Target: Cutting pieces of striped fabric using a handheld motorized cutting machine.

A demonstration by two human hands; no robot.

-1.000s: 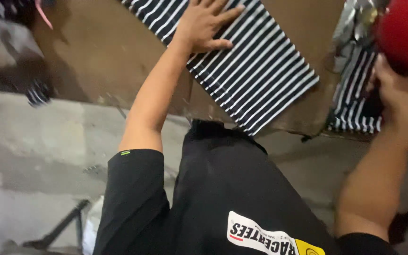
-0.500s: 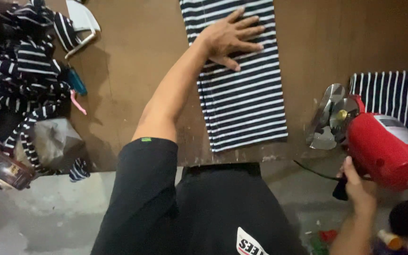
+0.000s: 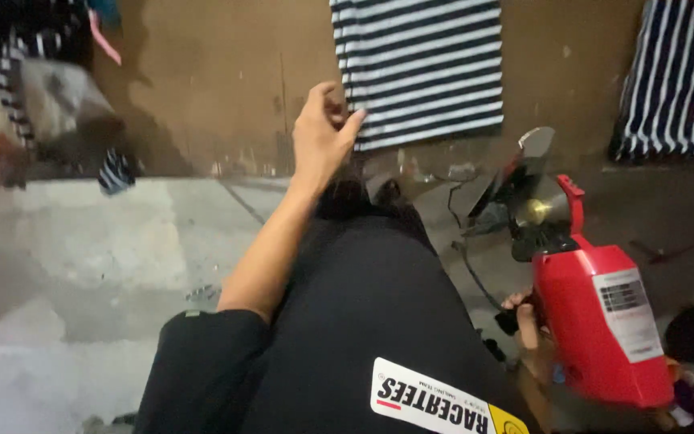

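My left hand (image 3: 321, 135) hangs in the air just off the near left corner of a folded stack of black-and-white striped fabric (image 3: 419, 68) on the brown table (image 3: 226, 88); its fingers are loosely curled and hold nothing. My right hand (image 3: 524, 317) is low at the right, mostly hidden, gripping the handle of a red electric rotary cloth cutter (image 3: 596, 313). The cutter's round blade and guard (image 3: 536, 209) point toward the table edge, below table height.
A second striped fabric stack (image 3: 676, 80) lies at the table's far right. A heap of striped offcuts and scraps (image 3: 18, 88) sits at the left. Grey concrete floor (image 3: 98, 249) lies below the table edge. A black cord (image 3: 467, 265) trails from the cutter.
My left hand has lifted off the striped stack and drawn back toward me. The cutter in my right hand has dropped lower, and the view has tilted down toward the floor.
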